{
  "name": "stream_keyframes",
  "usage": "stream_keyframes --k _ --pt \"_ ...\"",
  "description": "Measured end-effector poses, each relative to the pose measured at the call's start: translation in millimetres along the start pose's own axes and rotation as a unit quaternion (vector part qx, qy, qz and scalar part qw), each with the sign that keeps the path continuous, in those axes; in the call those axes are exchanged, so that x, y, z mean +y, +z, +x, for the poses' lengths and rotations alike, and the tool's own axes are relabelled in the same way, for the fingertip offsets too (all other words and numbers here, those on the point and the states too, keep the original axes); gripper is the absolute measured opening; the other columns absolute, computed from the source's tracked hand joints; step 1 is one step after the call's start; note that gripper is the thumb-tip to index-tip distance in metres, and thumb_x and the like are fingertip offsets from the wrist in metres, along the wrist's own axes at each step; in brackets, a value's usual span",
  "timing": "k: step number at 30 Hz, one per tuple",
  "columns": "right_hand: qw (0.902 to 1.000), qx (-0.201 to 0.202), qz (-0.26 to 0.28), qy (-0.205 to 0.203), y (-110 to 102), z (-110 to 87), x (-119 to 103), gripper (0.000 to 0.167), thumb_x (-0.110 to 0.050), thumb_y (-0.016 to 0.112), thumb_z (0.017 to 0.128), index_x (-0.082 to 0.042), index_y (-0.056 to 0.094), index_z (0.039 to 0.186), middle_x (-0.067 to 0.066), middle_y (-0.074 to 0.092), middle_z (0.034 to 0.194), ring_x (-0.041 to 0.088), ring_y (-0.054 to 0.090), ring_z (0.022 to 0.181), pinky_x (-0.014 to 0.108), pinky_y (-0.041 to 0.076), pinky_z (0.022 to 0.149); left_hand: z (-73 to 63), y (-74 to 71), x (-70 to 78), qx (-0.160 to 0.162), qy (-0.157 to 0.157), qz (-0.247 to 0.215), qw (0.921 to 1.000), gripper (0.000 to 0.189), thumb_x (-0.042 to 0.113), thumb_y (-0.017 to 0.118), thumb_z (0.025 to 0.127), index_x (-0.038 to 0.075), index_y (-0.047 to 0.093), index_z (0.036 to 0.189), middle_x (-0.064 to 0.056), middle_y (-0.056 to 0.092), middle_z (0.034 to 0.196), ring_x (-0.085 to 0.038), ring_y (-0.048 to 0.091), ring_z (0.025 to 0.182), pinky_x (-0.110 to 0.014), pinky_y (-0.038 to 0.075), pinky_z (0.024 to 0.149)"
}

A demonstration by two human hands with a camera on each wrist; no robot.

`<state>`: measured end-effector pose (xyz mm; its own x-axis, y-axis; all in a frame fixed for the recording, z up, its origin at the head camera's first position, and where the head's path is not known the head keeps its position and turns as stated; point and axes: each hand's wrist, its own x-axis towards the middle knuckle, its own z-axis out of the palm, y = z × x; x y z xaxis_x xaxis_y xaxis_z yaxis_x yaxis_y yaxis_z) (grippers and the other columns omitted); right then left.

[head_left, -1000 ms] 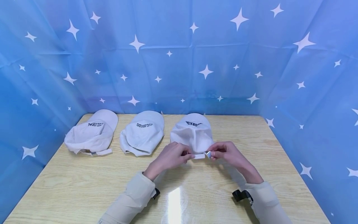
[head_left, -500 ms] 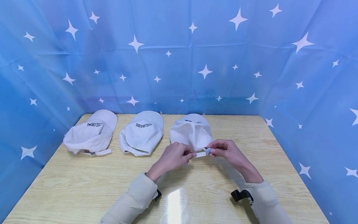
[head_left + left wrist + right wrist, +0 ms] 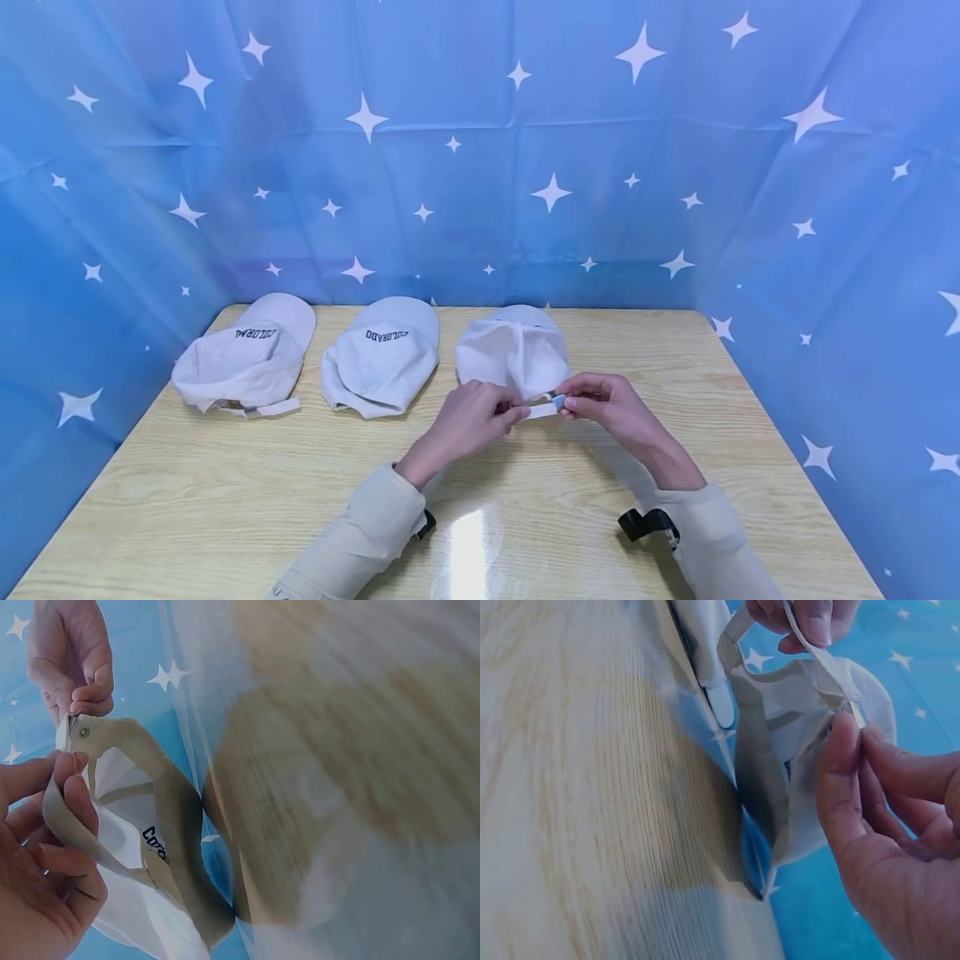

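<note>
Left hand [image 3: 472, 417]: thumb and fingers pinched the strap [image 3: 540, 411] of the rightmost white cap [image 3: 517, 354], fingers curled. Right hand [image 3: 618, 421]: thumb and index finger pinched a small clasp [image 3: 558, 402] at the strap's other end. Hands were close together, with a short length of strap visible between them.

Rightmost cap lay near the far edge of the bench [image 3: 225, 500], brim away from the person, rear opening toward the hands. A metal snap [image 3: 84, 732] showed on its rim in the left wrist view.

Two further white caps lay to its left, apart from it, brims also pointing away: middle cap [image 3: 382, 358] and leftmost cap [image 3: 243, 358], both with dark lettering. The leftmost cap's loose strap end [image 3: 279, 407] stuck out at its near side. Blue star-printed backdrop [image 3: 450, 175] hung behind the bench.
</note>
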<state>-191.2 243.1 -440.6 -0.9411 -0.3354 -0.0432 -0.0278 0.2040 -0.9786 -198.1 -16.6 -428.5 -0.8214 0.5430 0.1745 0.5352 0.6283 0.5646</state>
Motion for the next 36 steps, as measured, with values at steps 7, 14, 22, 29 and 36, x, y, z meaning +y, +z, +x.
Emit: stream_keyframes --k 7,14,22,29,36 --pt "0.9999 0.004 0.012 0.001 0.5 0.6 0.3 0.027 -0.008 0.064 0.101 0.011 0.065 0.12 -0.001 0.073 0.092 0.011 0.069 0.083 0.035 0.06 0.087 -0.3 0.8 -1.9 0.011 -0.006 -0.004 0.9999 0.023 0.032 0.068 0.1 0.016 0.08 0.089 0.015 0.057 0.059 -0.001 0.045 0.051 -0.022 0.036 0.05" --pt "0.9999 0.005 0.014 0.004 1.3 0.8 0.3 0.026 -0.007 0.064 0.101 0.011 0.065 0.121 -0.002 0.073 0.093 0.013 0.069 0.084 0.032 0.06 0.087 -0.3 3.4 -1.7 0.012 -0.008 -0.018 0.9997 0.023 0.032 0.067 0.101 0.015 0.08 0.091 0.014 0.056 0.059 -0.002 0.043 0.05 -0.022 0.035 0.049" --pt "0.9999 0.002 0.016 0.001 2.3 0.5 0.5 0.026 -0.008 0.064 0.101 0.01 0.065 0.12 0.0 0.074 0.094 0.012 0.069 0.084 0.034 0.06 0.088 -0.7 3.1 0.3 0.013 -0.019 -0.033 0.9992 0.024 0.031 0.068 0.101 0.014 0.079 0.089 0.013 0.056 0.058 -0.003 0.043 0.05 -0.022 0.034 0.049" --pt "0.9998 -0.001 0.018 -0.002 2.3 0.6 0.3 0.026 -0.008 0.065 0.101 0.011 0.065 0.12 0.002 0.074 0.094 0.012 0.07 0.084 0.035 0.061 0.087 -0.5 3.7 0.2 0.015 -0.018 -0.031 0.9993 0.025 0.032 0.067 0.101 0.014 0.078 0.087 0.013 0.055 0.058 -0.003 0.042 0.049 -0.022 0.034 0.049" --pt "0.9994 0.003 0.033 -0.01 2.4 0.4 -2.0 0.028 -0.006 0.067 0.099 0.014 0.065 0.119 0.0 0.076 0.093 0.011 0.072 0.083 0.033 0.062 0.084 -0.6 3.7 1.5 0.017 -0.015 -0.031 0.9992 0.026 0.031 0.067 0.101 0.013 0.077 0.084 0.013 0.056 0.058 -0.003 0.042 0.05 -0.022 0.034 0.05"
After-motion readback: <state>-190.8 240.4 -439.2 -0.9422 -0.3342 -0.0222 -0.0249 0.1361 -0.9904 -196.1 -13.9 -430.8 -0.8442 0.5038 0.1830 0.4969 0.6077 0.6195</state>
